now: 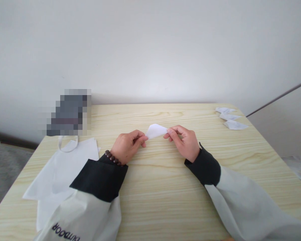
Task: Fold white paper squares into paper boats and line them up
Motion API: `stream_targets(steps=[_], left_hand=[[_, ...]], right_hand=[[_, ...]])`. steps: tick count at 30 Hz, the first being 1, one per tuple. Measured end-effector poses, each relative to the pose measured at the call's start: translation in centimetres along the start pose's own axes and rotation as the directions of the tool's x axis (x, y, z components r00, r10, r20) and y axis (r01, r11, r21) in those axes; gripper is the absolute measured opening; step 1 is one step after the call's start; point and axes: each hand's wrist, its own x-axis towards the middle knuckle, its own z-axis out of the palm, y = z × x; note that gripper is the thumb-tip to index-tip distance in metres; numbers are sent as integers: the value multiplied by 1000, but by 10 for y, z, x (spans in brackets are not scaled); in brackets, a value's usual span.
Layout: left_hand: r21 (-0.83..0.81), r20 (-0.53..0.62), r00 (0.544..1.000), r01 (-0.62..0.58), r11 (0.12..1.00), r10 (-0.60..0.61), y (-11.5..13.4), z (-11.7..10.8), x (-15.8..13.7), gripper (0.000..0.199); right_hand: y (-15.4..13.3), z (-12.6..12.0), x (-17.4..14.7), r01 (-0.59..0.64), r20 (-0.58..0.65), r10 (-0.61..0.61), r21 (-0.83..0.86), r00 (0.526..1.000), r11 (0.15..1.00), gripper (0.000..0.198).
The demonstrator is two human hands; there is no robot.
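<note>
Folded paper, apparently mid-shaping
Left hand and right hand hold its ends in closed pinches; creasing would call for even pressure

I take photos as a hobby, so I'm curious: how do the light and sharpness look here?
Head view: the wall is softly brighter low in the middle; the dark object at left is pixelated into blocks; the folded paper between left hand and right hand looks bright, creases hard to make out.
</note>
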Motion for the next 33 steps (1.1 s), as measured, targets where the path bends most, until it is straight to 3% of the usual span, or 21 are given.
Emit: stream_targets(steps=[5,7,11,16,21,26,29,33], left_hand=[[-188,71,997,8,982,5,0,0,-1,37],[-187,80,997,-3,982,19,0,-1,-1,44],[-192,165,985,-6,981,38,2,-3,-1,37],[-478,220,972,37,878,78,-2,-2,-1,32],[-526,175,984,109,844,-18,-2,-5,-2,33],[-493,72,997,54,869,-21,6,-6,-3,36],[-577,-6,998,46,815,-60,6,-5,-2,53],[-548,-10,997,62,834,-81,3,-4,-3,67]], right_hand=[[-1,0,1,1,17,-1,36,1000,999,26],[-2,0,1,5,23,-6,56,1000,998,26],[-2,1,1,12,41,-15,79,999,997,28],[-3,12,5,-18,47,13,118,999,993,31],[-6,27,8,-46,-35,55,220,998,974,30],[-8,29,9,-56,-8,59,175,998,983,32],[-8,28,7,-18,14,16,109,1000,994,30],[-9,25,4,15,73,-22,91,997,996,30]])
